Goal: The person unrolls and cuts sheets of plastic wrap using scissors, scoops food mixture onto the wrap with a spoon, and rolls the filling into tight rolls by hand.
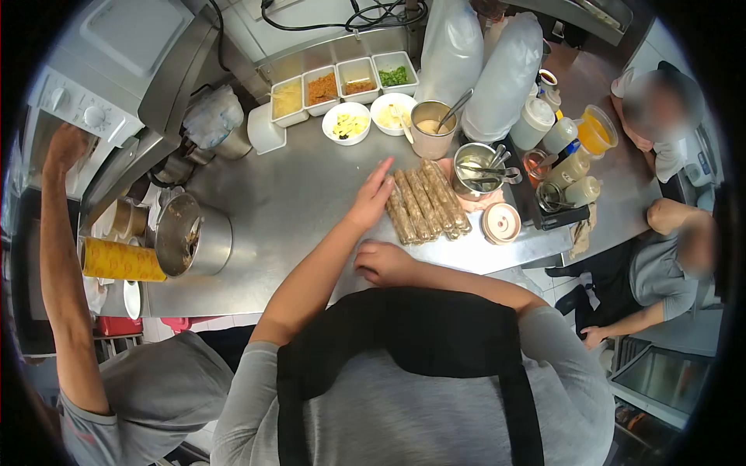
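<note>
Plastic-wrapped, by the look of it, the speckled brown rolls lie side by side on the steel counter, at 3 o'clock from the left hand (12 being straight ahead). That hand is flat, fingers straight and nearly together, alongside the nearest roll; it has hold of nothing, and whether its edge touches the wrapping cannot be told. At 6 o'clock from it, the right hand is loosely curled near the counter's edge; its palm is hidden, so I cannot tell whether anything is inside.

Each roll should be fairly light singly but weighty as a bundle, dense yet soft enough to dent or bend if pinched. Smooth wrapping would probably slip under a damp palm. A broad hold around one roll's middle, or support under the 11 and 5 o'clock ends of several, ought to suit better than a fingertip pinch.

Outward from the rolls, a metal cup with utensils sits just beside them at 2 o'clock; a round lid is near, between 3 and 4. A steel beaker stands at 12, two white bowls around 11. Well apart at 9 is a large pot; farther out, between 9 and 10, another person's hand is by a white appliance.
</note>
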A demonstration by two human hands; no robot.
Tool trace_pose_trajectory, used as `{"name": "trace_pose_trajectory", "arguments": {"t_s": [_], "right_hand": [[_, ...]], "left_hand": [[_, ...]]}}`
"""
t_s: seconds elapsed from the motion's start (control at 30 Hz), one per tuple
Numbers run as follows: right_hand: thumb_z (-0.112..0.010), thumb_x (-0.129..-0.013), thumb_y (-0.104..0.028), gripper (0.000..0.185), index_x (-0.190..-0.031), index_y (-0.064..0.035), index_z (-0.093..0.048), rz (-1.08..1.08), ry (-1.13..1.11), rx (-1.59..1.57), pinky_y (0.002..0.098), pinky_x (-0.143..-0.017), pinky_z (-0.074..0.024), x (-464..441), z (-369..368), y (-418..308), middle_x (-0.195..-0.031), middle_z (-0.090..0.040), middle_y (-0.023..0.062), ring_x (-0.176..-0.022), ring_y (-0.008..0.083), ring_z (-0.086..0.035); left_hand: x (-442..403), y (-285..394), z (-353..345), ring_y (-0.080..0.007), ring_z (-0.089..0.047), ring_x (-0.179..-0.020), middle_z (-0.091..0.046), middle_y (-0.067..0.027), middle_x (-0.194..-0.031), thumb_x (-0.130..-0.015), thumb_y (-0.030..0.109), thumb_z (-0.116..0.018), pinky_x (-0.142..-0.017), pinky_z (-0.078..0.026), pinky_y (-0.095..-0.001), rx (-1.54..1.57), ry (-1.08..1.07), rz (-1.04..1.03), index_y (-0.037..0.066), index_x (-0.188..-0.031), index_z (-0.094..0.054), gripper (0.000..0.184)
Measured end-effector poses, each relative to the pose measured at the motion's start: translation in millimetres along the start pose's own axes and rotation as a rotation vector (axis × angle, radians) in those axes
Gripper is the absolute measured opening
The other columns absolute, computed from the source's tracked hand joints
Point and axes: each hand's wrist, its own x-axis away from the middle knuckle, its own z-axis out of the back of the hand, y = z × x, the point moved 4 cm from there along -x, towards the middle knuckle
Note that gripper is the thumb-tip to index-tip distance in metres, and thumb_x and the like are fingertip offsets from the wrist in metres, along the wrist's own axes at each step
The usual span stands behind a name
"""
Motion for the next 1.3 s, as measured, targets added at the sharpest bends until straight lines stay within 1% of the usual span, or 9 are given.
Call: {"name": "trace_pose_trajectory", "arguments": {"t_s": [0.2,0.3,0.4,0.5,0.63,0.83,0.93,1.23,1.3], "right_hand": [[-0.073,-0.066,-0.009,0.033,-0.096,-0.0024,-0.062,0.018,0.185,0.175,0.0421,-0.088,-0.0456,8,27,-10,-0.106,-0.054,0.013,-0.103,0.0328,-0.05],[-0.073,-0.067,-0.011,0.033,-0.097,-0.0029,-0.062,0.029,0.183,0.215,0.0425,-0.088,-0.0448,8,27,-10,-0.106,-0.054,0.0126,-0.103,0.0325,-0.05],[-0.073,-0.068,-0.013,0.035,-0.1,-0.0039,-0.061,0.012,0.156,0.218,0.0435,-0.09,-0.0436,9,28,-13,-0.108,-0.053,0.0127,-0.104,0.0327,-0.049],[-0.072,-0.07,-0.012,0.036,-0.104,-0.0053,-0.06,0.0,0.137,0.208,0.045,-0.092,-0.0414,7,28,-14,-0.111,-0.052,0.0133,-0.105,0.0336,-0.048],[-0.071,-0.071,-0.011,0.037,-0.106,-0.0055,-0.059,0.019,0.143,0.254,0.0453,-0.09,-0.0408,0,29,-19,-0.111,-0.052,0.0129,-0.106,0.034,-0.048],[-0.071,-0.073,-0.012,0.035,-0.106,-0.0058,-0.059,-0.034,0.075,0.306,0.044,-0.088,-0.0406,4,20,-14,-0.107,-0.054,0.0123,-0.106,0.0324,-0.049],[-0.07,-0.075,-0.011,0.034,-0.107,-0.0056,-0.059,-0.038,0.058,0.31,0.0434,-0.089,-0.0414,4,19,-14,-0.107,-0.054,0.0118,-0.106,0.032,-0.05],[-0.067,-0.076,-0.009,0.039,-0.113,-0.0053,-0.059,0.02,0.032,0.347,0.0441,-0.095,-0.0422,1,17,-21,-0.114,-0.052,0.0141,-0.109,0.0345,-0.05],[-0.067,-0.076,-0.009,0.039,-0.114,-0.0052,-0.059,0.033,0.023,0.338,0.0441,-0.095,-0.0422,2,17,-20,-0.114,-0.052,0.0142,-0.109,0.0348,-0.05]], "left_hand": [[-9,14,-21,-0.0306,-0.051,-0.107,-0.05,-0.0165,-0.118,-0.1,0.024,-0.042,-0.096,-0.04,-0.036,-0.095,0.106,-0.095,0.003,-0.124,-0.053,0.034],[-9,15,-21,-0.0305,-0.052,-0.105,-0.051,-0.0162,-0.115,-0.099,0.023,-0.044,-0.095,-0.041,-0.0357,-0.096,0.111,-0.095,0.003,-0.124,-0.053,0.033],[-9,14,-19,-0.0324,-0.047,-0.118,-0.053,-0.0168,-0.12,-0.101,0.031,-0.037,-0.104,-0.034,-0.0371,-0.084,0.07,-0.058,0.006,-0.124,-0.055,0.039],[-10,9,-19,-0.0341,-0.052,-0.114,-0.055,-0.0178,-0.121,-0.1,0.03,-0.042,-0.098,-0.041,-0.0395,-0.139,0.126,-0.049,0.003,-0.122,-0.057,0.038],[-9,3,-19,-0.0354,-0.051,-0.118,-0.053,-0.0178,-0.128,-0.098,0.039,-0.045,-0.102,-0.04,-0.0393,-0.141,0.119,-0.023,0.004,-0.125,-0.058,0.045],[-21,3,5,-0.0337,-0.018,-0.145,-0.031,-0.0207,-0.152,-0.099,0.055,-0.033,-0.116,-0.018,-0.0397,-0.061,-0.256,0.108,0.016,-0.15,-0.031,0.064],[-18,-4,12,-0.031,-0.003,-0.148,-0.017,-0.0195,-0.158,-0.098,0.06,-0.03,-0.118,-0.009,-0.0398,0.1,-0.132,0.085,0.018,-0.153,-0.02,0.07],[-13,3,-20,-0.0304,-0.031,-0.138,-0.035,-0.0162,-0.147,-0.1,0.05,-0.035,-0.112,-0.026,-0.0351,-0.186,-0.141,0.056,0.012,-0.15,-0.028,0.064],[-16,1,-16,-0.0323,-0.028,-0.14,-0.032,-0.0176,-0.149,-0.099,0.05,-0.037,-0.114,-0.024,-0.0376,-0.114,-0.175,0.109,0.013,-0.151,-0.025,0.065]]}}
